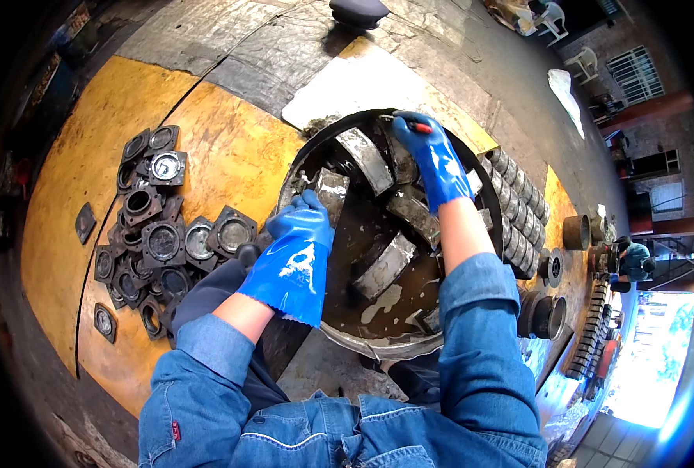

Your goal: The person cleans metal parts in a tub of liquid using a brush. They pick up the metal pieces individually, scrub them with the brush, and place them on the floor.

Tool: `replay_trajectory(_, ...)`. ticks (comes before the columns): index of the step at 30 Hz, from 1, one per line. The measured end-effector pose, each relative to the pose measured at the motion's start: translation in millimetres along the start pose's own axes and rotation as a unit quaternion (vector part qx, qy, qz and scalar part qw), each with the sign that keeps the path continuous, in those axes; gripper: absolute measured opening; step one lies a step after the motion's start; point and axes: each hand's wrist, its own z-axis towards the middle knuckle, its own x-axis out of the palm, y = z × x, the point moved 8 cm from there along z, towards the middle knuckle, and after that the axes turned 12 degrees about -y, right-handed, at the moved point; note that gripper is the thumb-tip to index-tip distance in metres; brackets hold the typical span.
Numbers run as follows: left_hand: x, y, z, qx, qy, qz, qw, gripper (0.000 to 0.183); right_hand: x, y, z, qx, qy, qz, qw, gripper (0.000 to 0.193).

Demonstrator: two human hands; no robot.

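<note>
A wide round metal basin [378, 349] stands in front of me, with murky brown liquid inside. Several curved grey metal blocks lie in it, among them one near the far side [365, 160] and one near the middle [386, 267]. My right hand [434, 160], in a wet blue rubber glove, is closed round a small red-handled tool [420, 127] above the far rim; the tool's working end is unclear. At the left rim my left hand [300, 222], gloved alike, has curled fingers beside another metal block [332, 192]. What those fingers hold, if anything, is hidden.
Square metal flanges with round openings [163, 242] are heaped on the yellow boards to the left. Ribbed metal cylinders [518, 207] stand stacked right of the basin, with loose rings [548, 316] nearer. A dark stool [358, 12] is at the back. Another person [635, 261] is far right.
</note>
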Motion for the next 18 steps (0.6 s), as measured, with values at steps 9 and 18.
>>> replay_trajectory(9, 1.8, -3.2, 3.0, -0.044, 0.014, -0.007, 0.999, 0.059, -56.5, -25.1, -108.5, -0.089, -0.012, 0.026, 0.996, 0.021)
replay_trajectory(18, 2.1, -1.8, 4.4, -0.070, 0.022, -0.020, 0.997, 0.052, -7.8, 40.9, -150.0, -0.286, 0.193, -0.155, 0.926, 0.015)
